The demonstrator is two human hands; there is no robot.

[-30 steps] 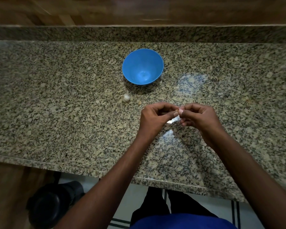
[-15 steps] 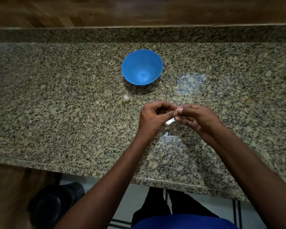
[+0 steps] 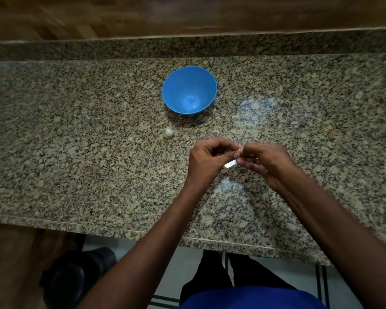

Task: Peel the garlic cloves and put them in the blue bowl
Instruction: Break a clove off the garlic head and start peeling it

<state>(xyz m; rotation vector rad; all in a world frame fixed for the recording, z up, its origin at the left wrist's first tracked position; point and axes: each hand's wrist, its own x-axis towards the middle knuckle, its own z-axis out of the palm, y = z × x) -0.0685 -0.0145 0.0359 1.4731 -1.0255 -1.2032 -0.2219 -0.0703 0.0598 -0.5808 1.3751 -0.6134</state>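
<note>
Garlic clove [image 3: 239,150] was pinched between left hand [image 3: 206,160] and right hand [image 3: 265,161] for peeling; empty blue bowl [image 3: 189,90] waited next.

Both hands [image 3: 239,158] pinching garlic clove [image 3: 240,150].

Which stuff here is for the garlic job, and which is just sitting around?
For the job:
- blue bowl, nothing in it
- garlic on the counter
- clove pinched between left hand and right hand, mostly hidden

Just lying about:
- small scrap near the garlic
- black object on the floor
</note>
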